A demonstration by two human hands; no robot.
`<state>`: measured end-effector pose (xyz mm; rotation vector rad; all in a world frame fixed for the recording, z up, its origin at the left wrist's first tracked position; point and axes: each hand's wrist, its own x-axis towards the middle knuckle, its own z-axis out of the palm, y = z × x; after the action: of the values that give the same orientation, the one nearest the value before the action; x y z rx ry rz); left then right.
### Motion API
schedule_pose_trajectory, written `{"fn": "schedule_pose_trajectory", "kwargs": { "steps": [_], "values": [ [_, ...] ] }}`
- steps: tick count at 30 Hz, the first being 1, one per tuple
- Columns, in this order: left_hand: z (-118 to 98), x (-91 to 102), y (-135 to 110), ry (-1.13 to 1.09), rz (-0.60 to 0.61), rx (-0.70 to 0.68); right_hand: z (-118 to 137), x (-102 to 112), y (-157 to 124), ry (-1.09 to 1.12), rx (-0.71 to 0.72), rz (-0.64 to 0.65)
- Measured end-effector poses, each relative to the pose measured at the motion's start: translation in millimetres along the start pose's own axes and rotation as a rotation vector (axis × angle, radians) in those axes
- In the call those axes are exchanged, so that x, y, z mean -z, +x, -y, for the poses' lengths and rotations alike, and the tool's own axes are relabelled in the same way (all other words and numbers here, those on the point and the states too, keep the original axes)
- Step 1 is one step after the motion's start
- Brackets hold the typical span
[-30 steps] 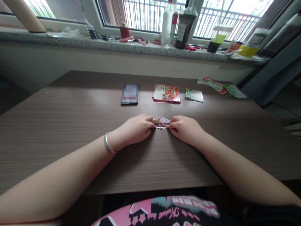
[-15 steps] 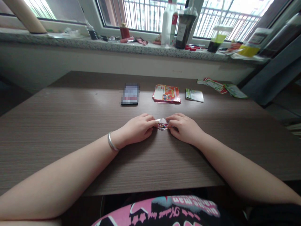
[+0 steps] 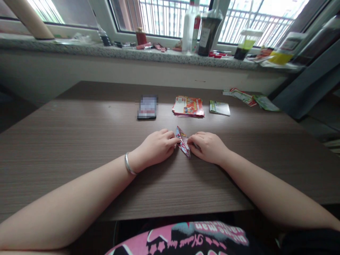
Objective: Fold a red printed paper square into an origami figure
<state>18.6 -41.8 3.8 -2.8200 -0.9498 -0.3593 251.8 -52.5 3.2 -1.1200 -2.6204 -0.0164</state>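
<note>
A small folded piece of colourful printed paper (image 3: 183, 142) lies on the brown wooden table (image 3: 79, 134), turned so that it runs lengthwise away from me. My left hand (image 3: 156, 147), with a silver bangle on its wrist, has its fingers curled and pinches the paper's left edge. From the other side my right hand (image 3: 208, 147) grips the paper's right edge with closed fingers. Both hands rest on the table in front of me.
Beyond the hands lie a dark phone (image 3: 147, 107), a stack of red printed sheets (image 3: 188, 106), a green-edged stack (image 3: 219, 107) and loose leaflets (image 3: 249, 98) at the far right. The windowsill (image 3: 132, 53) behind carries bottles, jars and small items.
The folded paper went from a wide flat shape to a narrower one, then turned to point away from me. Both hands stayed pinched on it, barely shifting.
</note>
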Motion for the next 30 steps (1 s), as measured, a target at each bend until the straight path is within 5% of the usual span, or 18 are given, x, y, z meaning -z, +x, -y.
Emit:
{"fn": "schedule_pose_trajectory", "kwargs": {
  "steps": [10, 21, 30],
  "values": [
    [8.2, -8.0, -1.3, -0.148, -0.037, -0.024, -15.4, -8.4, 5.0, 0.158, 0.047, -0.045],
    [5.8, -3.2, 0.1, -0.203, -0.012, 0.044, 2.3, 1.8, 0.7, 0.048, 0.081, 0.061],
    [4.8, -1.4, 0.3, -0.195, 0.007, 0.049, -4.8, -8.3, 3.7, 0.054, 0.066, 0.003]
  ]
}}
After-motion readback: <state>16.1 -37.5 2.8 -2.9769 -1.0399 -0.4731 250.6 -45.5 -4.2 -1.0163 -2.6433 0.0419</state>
